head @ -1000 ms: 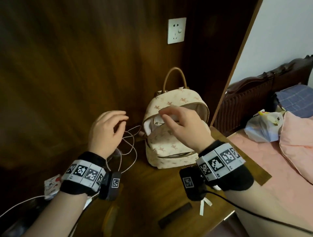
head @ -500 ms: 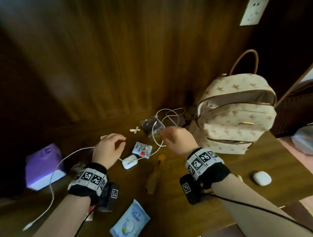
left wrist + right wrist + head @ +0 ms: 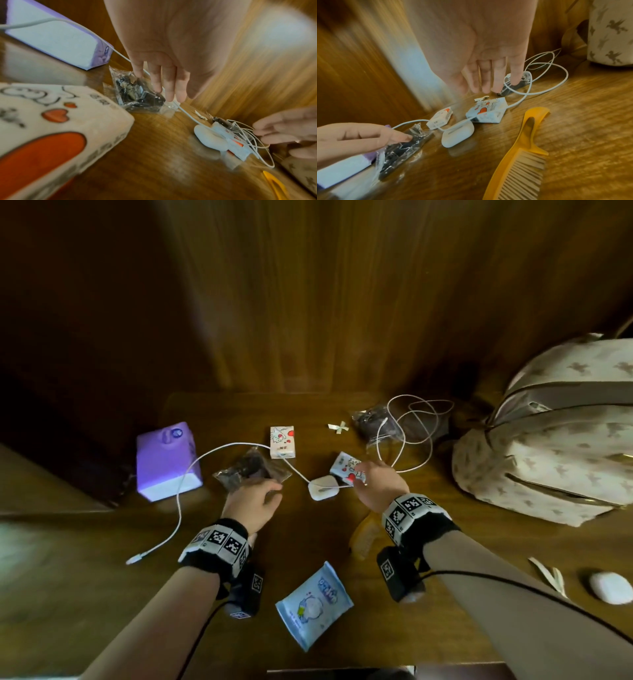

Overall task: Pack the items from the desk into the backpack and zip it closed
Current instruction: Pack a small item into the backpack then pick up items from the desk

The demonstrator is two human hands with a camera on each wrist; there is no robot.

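The cream patterned backpack [image 3: 548,446] stands at the desk's right, its top zip gaping. My left hand [image 3: 270,491] reaches down with straight fingers [image 3: 157,86] touching a clear bag of dark items [image 3: 251,470] [image 3: 137,97]. My right hand [image 3: 359,474] hovers with straight fingers [image 3: 486,83] just above a small tissue pack [image 3: 346,470] [image 3: 488,112] and holds nothing. A white earbud case [image 3: 322,487] [image 3: 457,133] lies between the hands, with a white cable [image 3: 219,453] running across it.
On the desk also lie a purple box [image 3: 166,460], a second tissue pack [image 3: 282,441], another clear bag [image 3: 387,422] under cable loops, a yellow comb [image 3: 522,155], a blue wipes pack [image 3: 313,604] and a white oval case [image 3: 611,587]. A wood panel closes the back.
My right hand has left the backpack's opening and come down over the small tissue pack. My left hand has moved onto the clear bag. The head view has swung left and down.
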